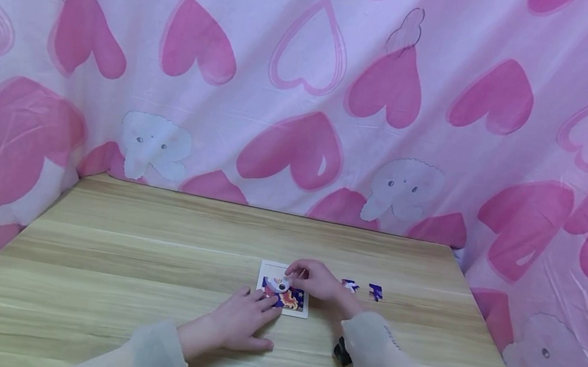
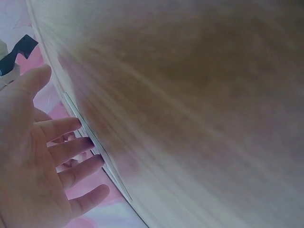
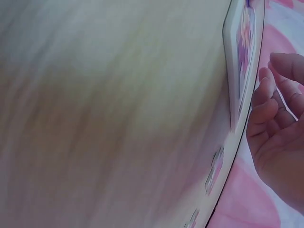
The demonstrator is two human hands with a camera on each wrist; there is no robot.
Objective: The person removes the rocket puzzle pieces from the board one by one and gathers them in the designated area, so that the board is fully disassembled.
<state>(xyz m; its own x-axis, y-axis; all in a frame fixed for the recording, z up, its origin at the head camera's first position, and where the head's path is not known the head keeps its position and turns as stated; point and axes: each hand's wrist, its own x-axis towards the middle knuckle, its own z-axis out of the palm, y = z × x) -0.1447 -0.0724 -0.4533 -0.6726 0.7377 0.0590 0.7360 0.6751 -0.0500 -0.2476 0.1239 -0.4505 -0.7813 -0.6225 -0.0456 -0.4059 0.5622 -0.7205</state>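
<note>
A small jigsaw puzzle in a white-edged tray lies on the table, its picture purple and orange with a white figure. My left hand lies palm down at the tray's lower left, fingers spread and fingertips on its near edge. Over the tray's upper right is my right hand, fingers bent, thumb and fingertips close together just above the white part of the picture. I cannot tell whether a piece is between those fingertips. Two loose puzzle pieces, a purple-and-white one and a purple one, lie right of that hand.
The wood-grain table reaches back to a pink curtain printed with hearts, which also hangs along both sides. A black strap shows at the right wrist below the pale sleeve.
</note>
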